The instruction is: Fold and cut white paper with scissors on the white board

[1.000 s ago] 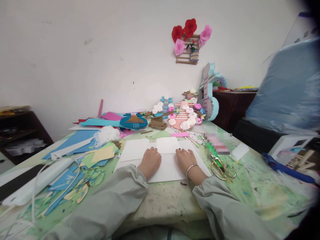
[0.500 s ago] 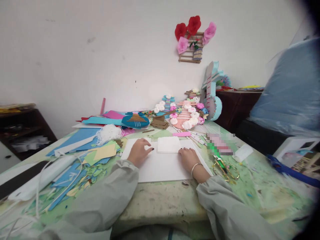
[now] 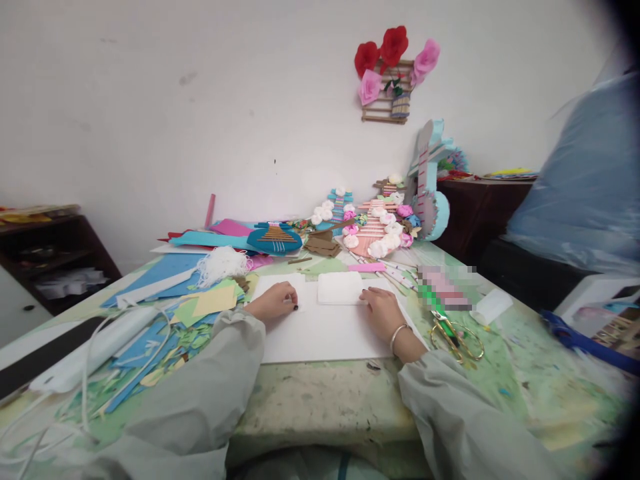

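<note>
A large white sheet (image 3: 315, 340) lies flat at the front of the table. On it rests a small white stack of soft-looking paper (image 3: 339, 289). My right hand (image 3: 385, 312), with a bangle at the wrist, is at the right edge of this stack; its fingers are stretched out and hold nothing. Over a thin white piece (image 3: 295, 280) at the left is my left hand (image 3: 274, 303), thumb and fingers drawn together. Whatever may be between its fingertips is too small to make out.
Gold-handled scissors (image 3: 457, 339) lie to the right, by a pixelated patch. Paper scraps (image 3: 193, 340), white string (image 3: 223, 267) and a white power strip (image 3: 95, 350) cover the left side. Flower-decorated crafts (image 3: 375, 230) stand along the wall. A blue strap (image 3: 585, 340) is far right.
My left hand has moved slightly left and its thumb and fingers have closed together from a spread pose. My right hand stays by the white stack. The whole view has shifted a little.
</note>
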Available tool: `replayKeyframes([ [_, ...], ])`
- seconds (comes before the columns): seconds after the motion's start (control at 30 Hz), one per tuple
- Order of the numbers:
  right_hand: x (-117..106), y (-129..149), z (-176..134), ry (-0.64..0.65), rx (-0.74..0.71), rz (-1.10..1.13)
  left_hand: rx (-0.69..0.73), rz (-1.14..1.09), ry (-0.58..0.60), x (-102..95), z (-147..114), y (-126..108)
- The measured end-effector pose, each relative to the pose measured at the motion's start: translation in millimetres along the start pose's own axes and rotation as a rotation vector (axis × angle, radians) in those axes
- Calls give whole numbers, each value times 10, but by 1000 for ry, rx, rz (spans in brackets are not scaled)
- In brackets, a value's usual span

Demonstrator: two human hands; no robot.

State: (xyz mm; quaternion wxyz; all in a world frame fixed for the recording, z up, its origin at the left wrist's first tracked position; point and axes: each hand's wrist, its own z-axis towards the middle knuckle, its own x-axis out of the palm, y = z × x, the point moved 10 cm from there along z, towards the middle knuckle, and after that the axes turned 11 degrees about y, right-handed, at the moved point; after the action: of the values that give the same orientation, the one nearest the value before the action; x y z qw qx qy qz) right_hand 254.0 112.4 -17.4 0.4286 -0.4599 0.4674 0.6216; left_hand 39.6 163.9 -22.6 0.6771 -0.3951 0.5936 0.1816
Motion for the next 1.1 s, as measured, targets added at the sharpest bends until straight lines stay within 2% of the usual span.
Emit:
replayKeyframes([
  [0.3,-1,18,3,-38,-38,43,42,-38,-49,-10,12,-44],
  [0.53,-34,49,-18,-80,-73,45,-13,-97,-69,-14,8,1],
  [0.7,-91,168,-60,-131,-150,80,-58,-276,-113,-72,-14,17],
  [0.83,-134,406,-133,-133,-252,196,29,-410,-141,-166,-27,-231],
  [0.97,-51,637,-165,25,-362,454,164,-440,-195,-173,-43,-649],
  [1.03,3,706,-167,105,-411,568,186,-387,-266,-131,-57,-815],
  [1.1,16,694,-151,115,-420,627,176,-325,-368,-92,-84,-923],
])
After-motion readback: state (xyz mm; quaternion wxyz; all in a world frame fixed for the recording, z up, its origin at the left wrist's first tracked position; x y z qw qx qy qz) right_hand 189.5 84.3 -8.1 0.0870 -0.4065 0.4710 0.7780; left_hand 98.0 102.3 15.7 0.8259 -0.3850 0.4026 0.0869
